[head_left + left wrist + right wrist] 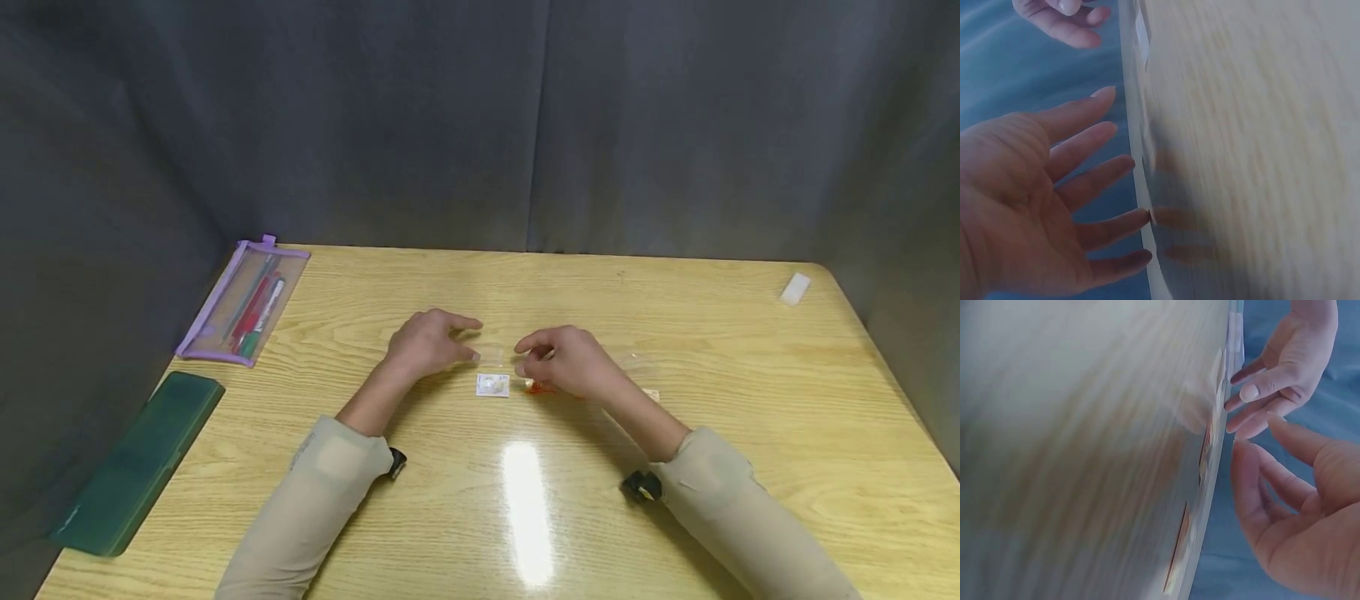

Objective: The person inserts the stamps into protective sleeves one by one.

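Note:
My left hand (429, 343) is held just over the table, its fingers spread and straight in the left wrist view. My right hand (568, 363) faces it, fingers bent, with a visible gap between thumb and forefinger and nothing seen in them. Between the hands lies a faint clear square (491, 357). A small white printed card (492, 385) with something shiny on it sits just below that. Partly under the right hand is an orange-red and gold small piece (538, 387). Clear plastic (637, 362) and a small pale yellow piece (651, 394) lie by the right wrist.
A mesh zip pouch (243, 304) with purple edging and pens inside lies at the back left. In front of it is a dark green case (142, 462). A white block (795, 288) rests near the back right corner. Dark curtains (480, 125) surround the wooden table.

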